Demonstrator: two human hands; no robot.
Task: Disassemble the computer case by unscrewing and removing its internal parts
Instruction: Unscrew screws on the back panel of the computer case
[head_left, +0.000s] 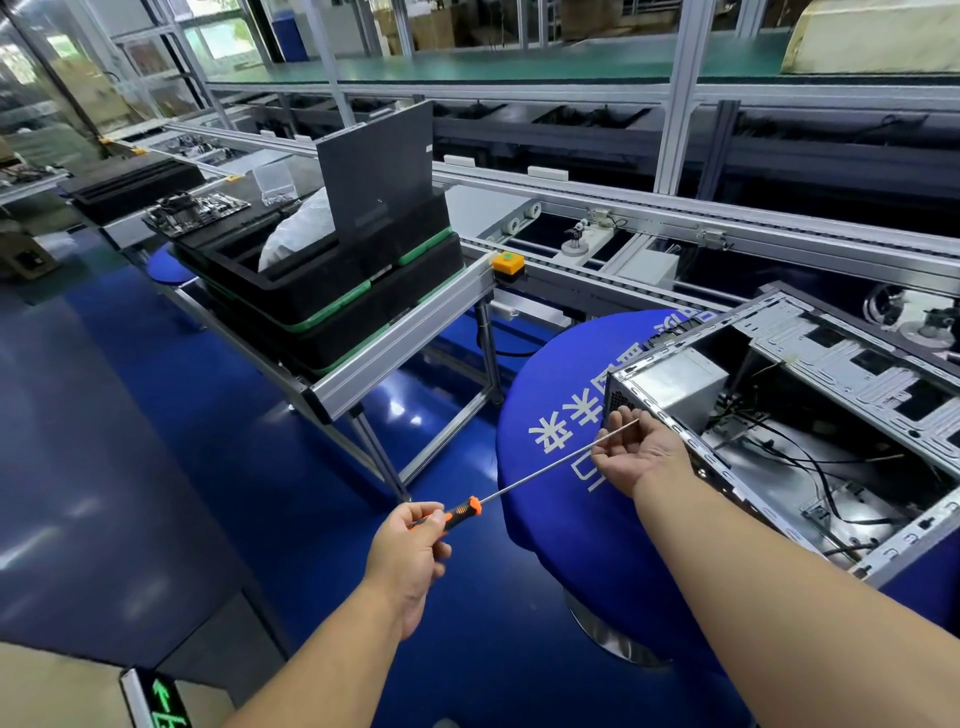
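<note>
Computer case (810, 415) on blue-draped table (561, 415)

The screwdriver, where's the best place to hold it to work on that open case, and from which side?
Grip the screwdriver by its orange and black handle, coming from its rear end, as the left hand does now. The thin, smooth shaft gives little turning grip; the right hand fingers can only steady it near the tip, which points toward the computer case.

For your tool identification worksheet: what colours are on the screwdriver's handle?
Orange and black, on the screwdriver handle gripped by the left hand; head view.
</note>
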